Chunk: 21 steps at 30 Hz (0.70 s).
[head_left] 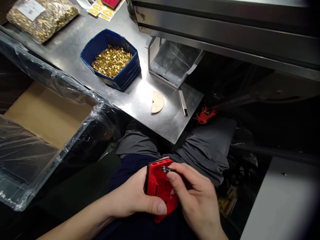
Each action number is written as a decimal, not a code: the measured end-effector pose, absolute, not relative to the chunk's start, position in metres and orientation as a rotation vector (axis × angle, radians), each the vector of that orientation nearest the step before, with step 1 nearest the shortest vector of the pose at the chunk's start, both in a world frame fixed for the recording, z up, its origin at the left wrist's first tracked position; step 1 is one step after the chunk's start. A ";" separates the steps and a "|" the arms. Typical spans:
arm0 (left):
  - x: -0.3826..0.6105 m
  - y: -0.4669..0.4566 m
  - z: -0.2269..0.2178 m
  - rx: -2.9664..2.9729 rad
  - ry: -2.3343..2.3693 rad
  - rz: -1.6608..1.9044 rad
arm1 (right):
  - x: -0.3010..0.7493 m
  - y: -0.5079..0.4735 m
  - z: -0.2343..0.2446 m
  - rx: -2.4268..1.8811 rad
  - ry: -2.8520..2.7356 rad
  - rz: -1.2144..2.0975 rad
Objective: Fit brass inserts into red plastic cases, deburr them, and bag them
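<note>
Over my lap, my left hand [140, 196] is closed round a red plastic housing [162, 185] with a black edge along its left side. Its thumb lies across the lower front of the housing. My right hand [197, 193] pinches a small dark, shiny metal part [167, 169] between thumb and forefinger, at the upper inside of the housing. The exact shape of that part is mostly covered by the fingers. Small holes or pegs show in the red interior. The far side of the housing is hidden behind my left hand.
On the metal table stand a blue bin [125, 71] of small brass-coloured parts, a clear-lined grey tray [172, 63], a half-round disc [157, 102] and a white cutter-like tool [183, 102]. A bag of brass parts [45, 18] lies behind. At left is a plastic-lined crate [62, 146].
</note>
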State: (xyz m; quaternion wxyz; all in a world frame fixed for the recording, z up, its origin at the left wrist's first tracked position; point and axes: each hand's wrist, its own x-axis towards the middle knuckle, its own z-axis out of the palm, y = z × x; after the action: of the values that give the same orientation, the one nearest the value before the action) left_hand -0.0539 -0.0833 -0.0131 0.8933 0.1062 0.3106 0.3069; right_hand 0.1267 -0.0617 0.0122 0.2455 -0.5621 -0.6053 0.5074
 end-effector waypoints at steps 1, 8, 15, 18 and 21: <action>-0.054 -0.083 -0.014 0.218 0.630 0.637 | 0.130 -0.060 0.012 -1.573 -1.555 1.389; -0.056 -0.091 -0.020 0.179 0.660 0.693 | 0.146 -0.058 0.008 -1.717 -1.452 1.330; -0.064 -0.089 -0.023 0.128 0.514 0.678 | 0.147 -0.049 0.021 -1.294 -2.004 1.147; -0.065 -0.086 -0.020 0.144 0.474 0.601 | 0.150 -0.040 0.026 -1.137 -2.154 1.189; -0.063 -0.086 -0.017 0.122 0.462 0.573 | 0.150 -0.035 0.031 -1.046 -2.256 1.201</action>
State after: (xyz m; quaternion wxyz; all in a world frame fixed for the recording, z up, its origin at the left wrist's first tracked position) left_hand -0.0630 -0.0862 -0.0165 0.9312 0.0598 0.2255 0.2801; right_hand 0.1505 -0.0349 0.0309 0.1890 -0.3719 -0.8022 0.4271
